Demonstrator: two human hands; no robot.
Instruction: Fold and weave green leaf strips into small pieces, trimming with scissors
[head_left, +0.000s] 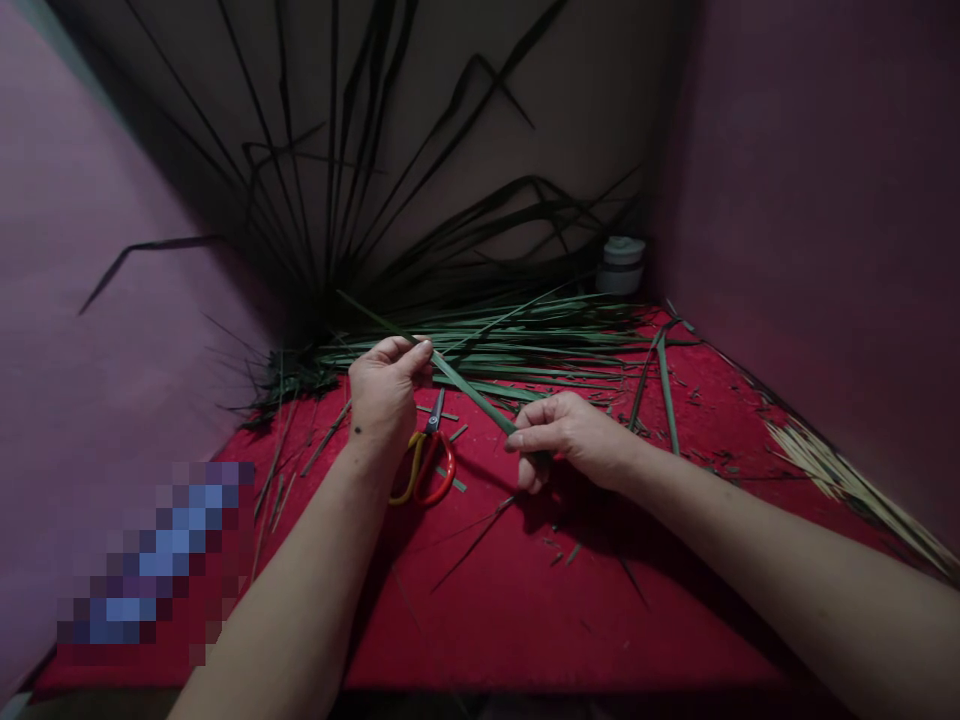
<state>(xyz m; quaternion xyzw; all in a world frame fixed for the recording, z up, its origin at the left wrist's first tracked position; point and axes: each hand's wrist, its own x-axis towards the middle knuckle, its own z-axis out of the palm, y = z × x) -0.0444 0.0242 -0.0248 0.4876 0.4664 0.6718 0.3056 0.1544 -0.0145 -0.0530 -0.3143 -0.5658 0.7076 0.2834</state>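
Rising on either side, pinkish walls point(817, 230) flank the red-covered worktop point(570, 630). Over at the back I see a fan of long dark leaves point(367, 130) spread against the rear wall, and at its foot a heap of green leaf strips point(540, 335) lying sideways. Nearer me, the left hand point(386, 385) pinches a single green strip point(472, 390) between thumb and fingers, while the right hand point(559, 435) is closed on its lower end; the strip slants between them, in front of the heap. A bundle of pale sticks point(825, 468) lies along the right edge. A white lidded container point(621, 270) stands in the far corner. Scissors point(433, 424) with red and yellow handles rest just beside the left wrist, among little green scraps point(574, 553).
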